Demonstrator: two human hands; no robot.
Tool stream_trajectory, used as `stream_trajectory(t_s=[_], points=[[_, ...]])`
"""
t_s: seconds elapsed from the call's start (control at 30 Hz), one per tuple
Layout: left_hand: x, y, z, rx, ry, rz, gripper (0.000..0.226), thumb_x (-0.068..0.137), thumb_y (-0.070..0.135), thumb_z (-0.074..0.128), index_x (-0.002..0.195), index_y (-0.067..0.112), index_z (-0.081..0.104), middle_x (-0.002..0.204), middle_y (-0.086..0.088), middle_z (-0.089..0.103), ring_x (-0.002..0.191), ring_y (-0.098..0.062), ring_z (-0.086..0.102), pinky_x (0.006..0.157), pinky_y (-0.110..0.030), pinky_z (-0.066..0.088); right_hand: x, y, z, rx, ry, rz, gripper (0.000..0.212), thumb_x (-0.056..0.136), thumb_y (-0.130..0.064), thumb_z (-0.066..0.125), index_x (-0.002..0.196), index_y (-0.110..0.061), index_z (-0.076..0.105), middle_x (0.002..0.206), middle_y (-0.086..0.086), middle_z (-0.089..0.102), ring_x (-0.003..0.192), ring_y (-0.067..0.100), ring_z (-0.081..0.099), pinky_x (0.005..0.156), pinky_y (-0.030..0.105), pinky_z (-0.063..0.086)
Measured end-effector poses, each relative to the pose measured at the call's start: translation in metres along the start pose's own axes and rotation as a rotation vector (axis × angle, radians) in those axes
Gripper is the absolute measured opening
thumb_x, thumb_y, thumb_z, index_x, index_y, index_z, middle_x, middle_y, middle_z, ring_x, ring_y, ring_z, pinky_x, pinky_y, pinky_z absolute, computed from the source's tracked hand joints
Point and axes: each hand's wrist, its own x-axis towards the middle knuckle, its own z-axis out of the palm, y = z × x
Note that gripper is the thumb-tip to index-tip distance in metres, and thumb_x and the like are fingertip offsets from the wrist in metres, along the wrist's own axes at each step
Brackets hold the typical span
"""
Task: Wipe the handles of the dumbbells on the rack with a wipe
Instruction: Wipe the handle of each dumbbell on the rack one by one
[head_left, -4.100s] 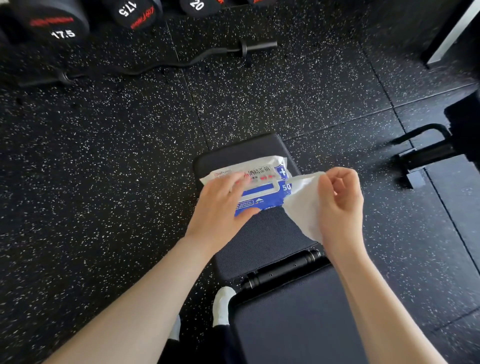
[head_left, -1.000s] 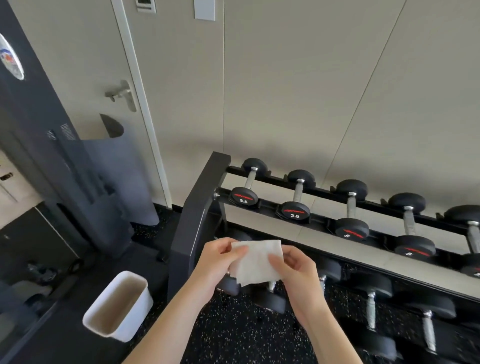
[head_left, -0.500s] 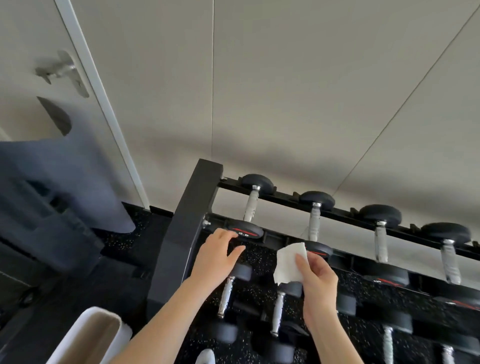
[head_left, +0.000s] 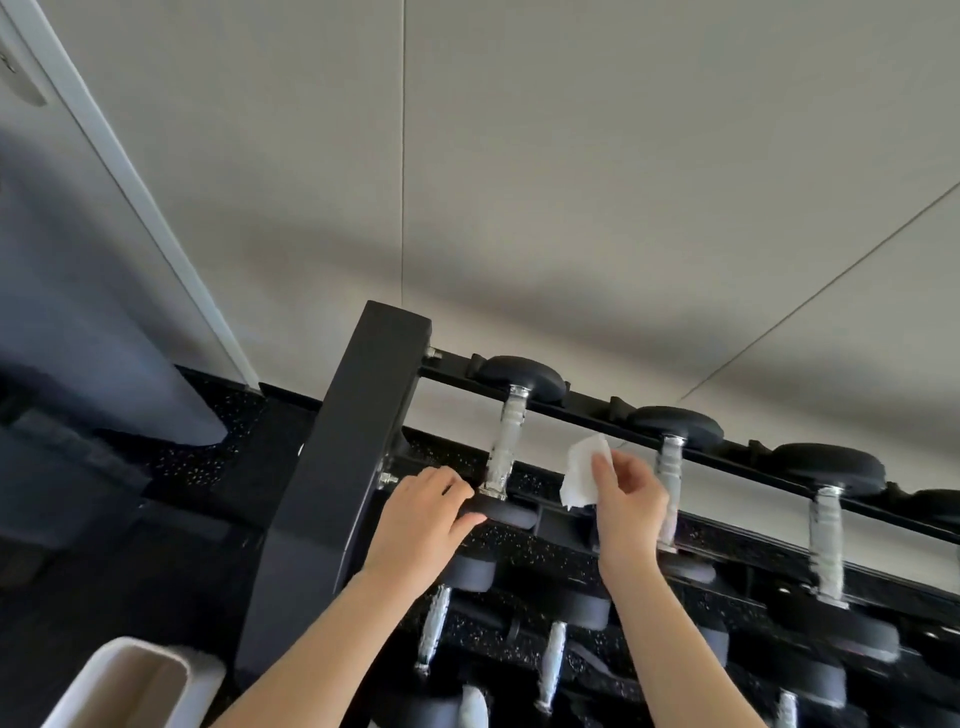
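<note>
Left hand (head_left: 423, 514) is down on the near head of the first dumbbell (head_left: 504, 447), fingers curled over that matte black rubber disc and gripping its edge, thumb underneath. The dumbbell lies across the top shelf of the rack (head_left: 337, 467), far head on the back rail, and its handle is a bright chrome bar, ribbed and a touch blurred, running between the two rounded heads. Right hand (head_left: 626, 506) is up just right of that handle, thumb and fingertips pinching a wipe (head_left: 584, 470), the other fingers loosely bent. The wipe is white, thin and soft, crumpled into an uneven fold with a ragged lower corner, and it hangs in the gap between the first handle and the second dumbbell (head_left: 670, 467); it is close to the first handle but not touching it. Second one is the same make, chrome grip with rings, partly behind the right hand. A third dumbbell (head_left: 826, 540) sits further right, bigger head, thicker shiny handle. The rack is flat black steel, a broad square upright at the left end with bolts at the joint. Lower shelf shows more black heads and chrome bars over speckled rubber flooring. Bottom left, a bin (head_left: 130, 686) in white plastic with rounded corners. Behind it all, a smooth beige panelled wall (head_left: 571, 182).
</note>
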Motion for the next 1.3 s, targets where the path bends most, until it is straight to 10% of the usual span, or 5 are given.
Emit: stream_trajectory(t_s=[0.5,0.97,1.3], points=[[-0.007,-0.007,0.017,-0.190,0.089,-0.108,0.022,0.087,0.042,0.054,0.097,0.024,0.058,0.096,0.012,0.056,0.081,-0.005,0.057,0.068,-0.024,0.053,0.062,0.027,0.106,0.117,-0.096,0.042,0.010,0.081,-0.019,0.071,0.083,-0.028,0.068,0.111,-0.004,0.056,0.104,0.011,0.054,0.094,0.034,0.045],[-0.014,-0.004,0.025,-0.304,0.135,-0.199,0.025,0.087,0.045,0.055,0.099,0.024,0.063,0.101,0.013,0.054,0.087,-0.001,0.053,0.068,0.000,0.037,0.074,0.034,0.112,0.062,-0.004,-0.139,0.012,0.078,-0.018,0.074,0.078,-0.028,0.068,0.086,0.004,0.069,0.072,0.017,0.060,0.069,0.030,0.052],[-0.015,-0.004,0.029,-0.383,0.182,-0.221,0.026,0.084,0.043,0.060,0.095,0.020,0.067,0.100,0.013,0.055,0.091,-0.005,0.058,0.074,-0.026,0.049,0.044,0.048,0.075,-0.214,-0.380,-0.249,0.012,0.073,-0.017,0.078,0.076,-0.025,0.070,0.086,-0.004,0.067,0.073,0.003,0.058,0.064,0.017,0.048]])
